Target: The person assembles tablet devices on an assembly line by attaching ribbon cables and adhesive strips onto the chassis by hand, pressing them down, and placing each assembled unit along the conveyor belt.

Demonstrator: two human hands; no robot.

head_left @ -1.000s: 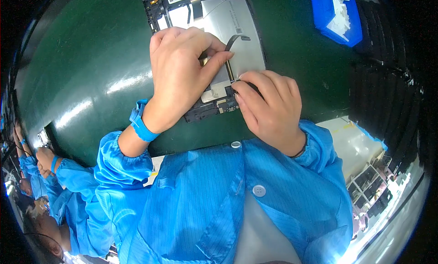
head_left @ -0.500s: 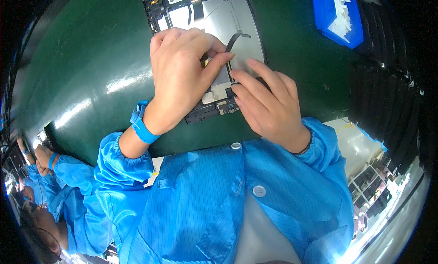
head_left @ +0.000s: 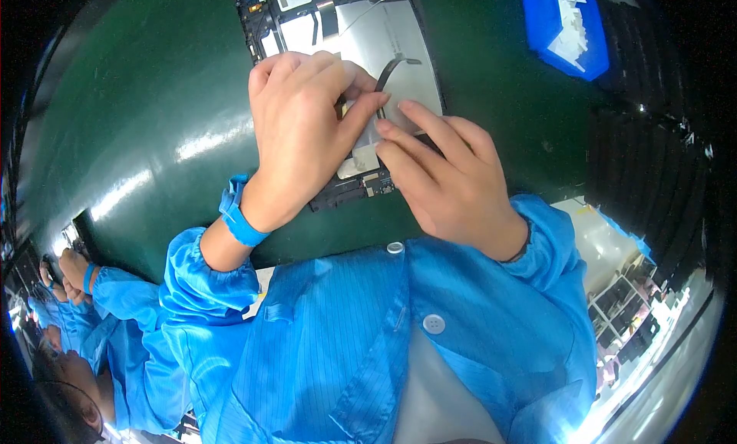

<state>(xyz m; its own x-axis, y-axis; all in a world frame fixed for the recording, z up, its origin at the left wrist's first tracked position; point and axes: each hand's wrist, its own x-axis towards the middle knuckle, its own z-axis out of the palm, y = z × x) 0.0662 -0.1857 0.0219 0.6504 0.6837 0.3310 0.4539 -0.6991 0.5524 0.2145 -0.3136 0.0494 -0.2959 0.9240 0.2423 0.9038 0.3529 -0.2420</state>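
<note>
An opened tablet (head_left: 418, 41), its silver inner plate and black frame showing, lies on the green work surface. Over its near left part is my left hand (head_left: 303, 110), thumb and forefinger pinching a dark flat ribbon cable (head_left: 391, 68). The cable's free end curves up and bends to the right above the silver plate. My right hand (head_left: 449, 164) reaches in from the right with fingers slightly apart, fingertips close to the lower stretch of the cable; whether they touch it I cannot make out. A small circuit board (head_left: 376, 185) shows at the tablet's near edge.
A blue bin (head_left: 537, 22) with white strips inside stands at the far right of the green table (head_left: 138, 114). Black ribbed material (head_left: 641, 160) borders the table on the right. At the lower left, another person in blue (head_left: 130, 344) sits close to my left elbow.
My right hand has shifted slightly left, its fingertips nearer my left thumb. My left hand keeps its pinch on the ribbon cable and has barely moved.
</note>
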